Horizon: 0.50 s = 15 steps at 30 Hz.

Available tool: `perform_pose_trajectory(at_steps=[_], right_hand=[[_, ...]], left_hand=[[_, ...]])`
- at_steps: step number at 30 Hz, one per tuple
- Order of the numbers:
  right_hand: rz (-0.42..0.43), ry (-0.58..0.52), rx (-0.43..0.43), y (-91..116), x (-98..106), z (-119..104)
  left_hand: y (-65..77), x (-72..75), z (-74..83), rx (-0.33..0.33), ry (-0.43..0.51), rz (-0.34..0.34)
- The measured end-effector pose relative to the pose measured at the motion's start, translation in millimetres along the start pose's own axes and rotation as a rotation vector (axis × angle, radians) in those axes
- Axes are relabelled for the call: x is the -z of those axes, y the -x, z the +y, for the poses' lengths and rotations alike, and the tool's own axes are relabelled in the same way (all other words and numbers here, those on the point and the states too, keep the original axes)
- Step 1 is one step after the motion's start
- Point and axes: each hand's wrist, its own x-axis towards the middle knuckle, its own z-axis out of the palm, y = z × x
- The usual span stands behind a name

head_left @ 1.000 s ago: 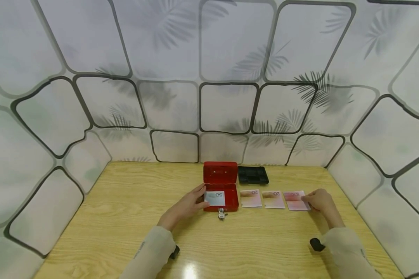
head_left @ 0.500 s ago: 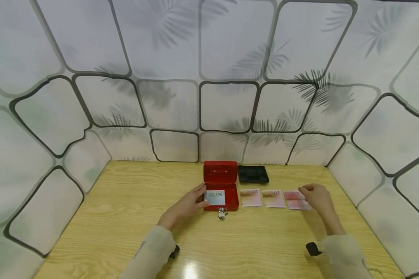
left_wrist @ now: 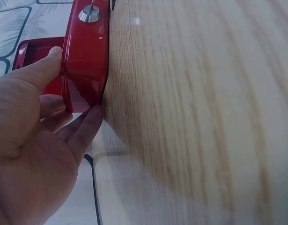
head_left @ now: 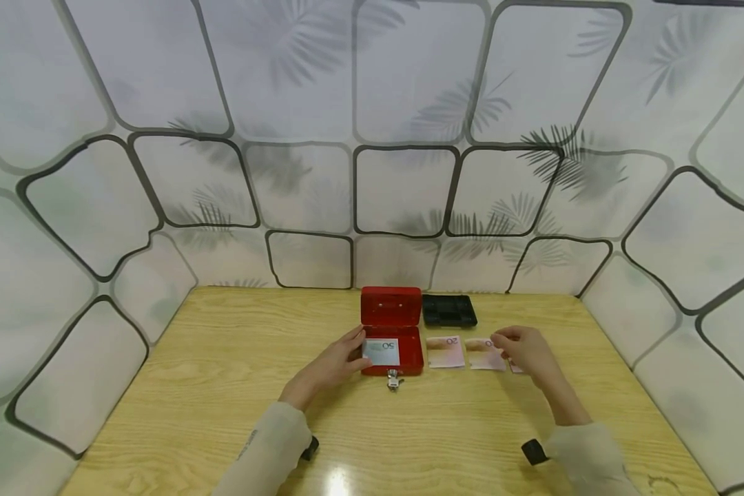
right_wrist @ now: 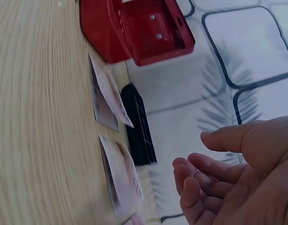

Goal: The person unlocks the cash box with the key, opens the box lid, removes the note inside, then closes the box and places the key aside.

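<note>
My left hand (head_left: 331, 364) grips the near left side of an open red cash box (head_left: 412, 350). In the left wrist view its thumb lies over the box rim, with the fingers against the outer wall. A greenish 50 banknote (head_left: 382, 352) lies inside the box. My right hand (head_left: 530, 355) hovers above a row of banknotes and holds nothing; the right wrist view shows its thumb apart from loosely bent fingers (right_wrist: 209, 176). Below it are a 20 banknote (head_left: 482, 356) and a mostly hidden pink banknote (head_left: 516, 367). Another 20 banknote (head_left: 445, 352) lies nearer the box.
A black compartment tray (head_left: 449, 311) lies behind the banknotes, beside the raised box lid (head_left: 391, 306). A small lock with a key (head_left: 393, 380) sits at the box front. Patterned panels (head_left: 310, 186) enclose the wooden table (head_left: 254, 331) behind and at the sides.
My right hand has lifted off the pink 100 banknote and moved left over the neighbouring 20, leaving the pink one on the table. My left hand has stayed at the box.
</note>
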Motion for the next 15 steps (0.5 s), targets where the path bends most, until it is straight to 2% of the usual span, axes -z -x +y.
perform_pose_trajectory(at_steps=[15], right_hand=[[-0.097, -0.043, 0.1, -11.6, -55.9, -39.1]], left_hand=[[-0.6, 0.4, -0.7, -0.001, -0.008, -0.005]])
